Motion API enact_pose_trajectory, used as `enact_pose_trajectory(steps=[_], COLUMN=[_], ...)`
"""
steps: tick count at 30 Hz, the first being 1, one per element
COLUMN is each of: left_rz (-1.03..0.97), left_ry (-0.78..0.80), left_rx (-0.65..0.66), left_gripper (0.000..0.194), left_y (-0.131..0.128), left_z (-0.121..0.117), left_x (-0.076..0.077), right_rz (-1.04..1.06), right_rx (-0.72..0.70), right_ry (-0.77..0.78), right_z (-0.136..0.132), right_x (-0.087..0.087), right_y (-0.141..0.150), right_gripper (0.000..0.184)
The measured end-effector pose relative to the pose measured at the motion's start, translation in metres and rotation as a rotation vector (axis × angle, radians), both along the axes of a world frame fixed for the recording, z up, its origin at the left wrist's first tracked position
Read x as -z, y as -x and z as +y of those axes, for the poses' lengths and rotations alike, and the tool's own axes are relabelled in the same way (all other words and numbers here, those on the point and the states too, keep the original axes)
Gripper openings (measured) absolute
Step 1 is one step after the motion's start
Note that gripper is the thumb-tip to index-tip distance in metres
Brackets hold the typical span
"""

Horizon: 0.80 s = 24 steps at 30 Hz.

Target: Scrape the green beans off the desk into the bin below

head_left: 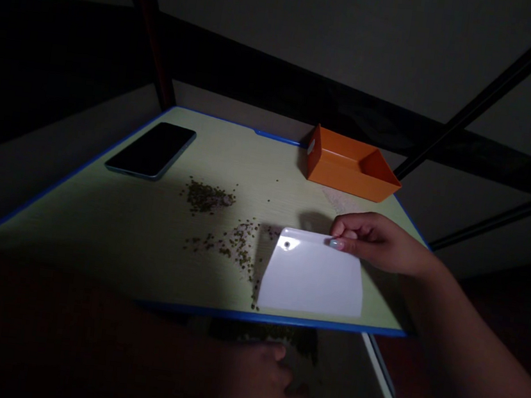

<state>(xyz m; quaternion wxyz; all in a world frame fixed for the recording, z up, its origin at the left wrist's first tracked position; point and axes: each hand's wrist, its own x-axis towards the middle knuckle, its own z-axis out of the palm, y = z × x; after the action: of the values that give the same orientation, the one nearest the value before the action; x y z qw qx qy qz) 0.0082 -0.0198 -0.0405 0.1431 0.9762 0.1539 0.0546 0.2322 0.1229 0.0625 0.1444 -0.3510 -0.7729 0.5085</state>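
Note:
My right hand (376, 242) pinches the top edge of a white plastic scraper (313, 282) between thumb and fingers. The scraper stands tilted on the pale board, its long lower edge close to the board's blue front rim. To its left lie scattered small green beans (238, 241) mixed with pale grains, some right beside its edge. Behind them sits a denser heap of green beans (207, 197). Below the board's front edge, my left hand (266, 386) is over a container (382, 388) with more dark green beans in it; dimness and blur hide how its fingers are set.
An orange open box (352, 179) stands at the board's back right, with a patch of pale grains (340, 200) in front of it. A phone (153, 148) lies screen up at the back left. Blue trim edges the board (112, 219).

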Motion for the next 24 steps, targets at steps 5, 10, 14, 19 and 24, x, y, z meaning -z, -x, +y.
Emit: enact_pose_trajectory(steps=[5, 10, 14, 19, 24], left_rz=[0.008, 0.079, 0.066, 0.040, 0.069], left_ry=[-0.025, -0.044, -0.033, -0.063, -0.092], left_rx=[-0.031, 0.081, 0.099, 0.041, 0.124], left_gripper=[0.025, 0.027, 0.025, 0.022, 0.020], left_y=[-0.002, -0.001, -0.002, -0.004, -0.002], left_z=[-0.001, 0.005, 0.004, 0.003, 0.008], left_x=[0.001, -0.007, -0.007, 0.001, -0.008], right_rz=[-0.020, -0.021, -0.019, -0.023, -0.012], right_rx=[0.000, -0.005, 0.020, 0.027, 0.071], right_ry=[0.024, 0.024, 0.023, 0.010, -0.016], right_z=[-0.001, -0.002, -0.002, -0.002, -0.005], right_x=[0.000, 0.000, -0.001, 0.002, 0.001], right_y=[0.002, 0.003, 0.003, 0.005, 0.008], right_gripper=[0.034, 0.034, 0.034, 0.035, 0.034])
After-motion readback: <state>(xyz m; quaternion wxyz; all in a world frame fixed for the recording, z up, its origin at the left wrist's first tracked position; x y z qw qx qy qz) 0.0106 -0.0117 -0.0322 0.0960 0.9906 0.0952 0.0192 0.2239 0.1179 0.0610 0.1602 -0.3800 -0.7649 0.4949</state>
